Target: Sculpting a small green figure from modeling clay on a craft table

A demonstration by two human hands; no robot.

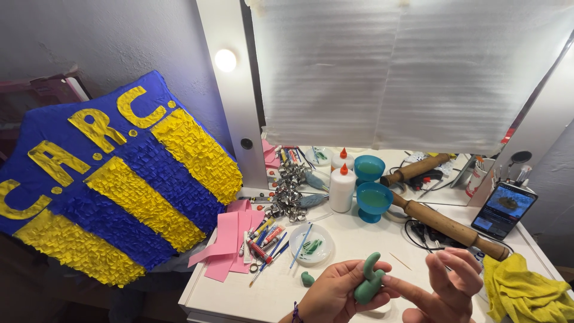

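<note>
Well off to the left of the hands leans a big blue and yellow fringed paper shield (113, 185), propped beside the white table (359, 245). Beyond the hands, a covered mirror (406, 72) stands at the back of the table. To the right of the right hand lies a crumpled yellow cloth (526, 293), and past that hand a long wooden rolling pin (448, 226) lies aslant. Further back stand a teal footed cup (374, 202) and a white glue bottle (342, 188) with an orange tip. Left of the hands are pink paper strips (230, 242), a heap of paint tubes (266, 236) and a small white dish (311, 244) with green smears.

The left hand (335, 293) holds a green clay figure (371, 280), fingers curled around its lower part. The right hand (445, 284) is spread loosely, its forefinger reaching to the clay. Just left of the left hand a small green clay lump (307, 278) sits on the table.
</note>
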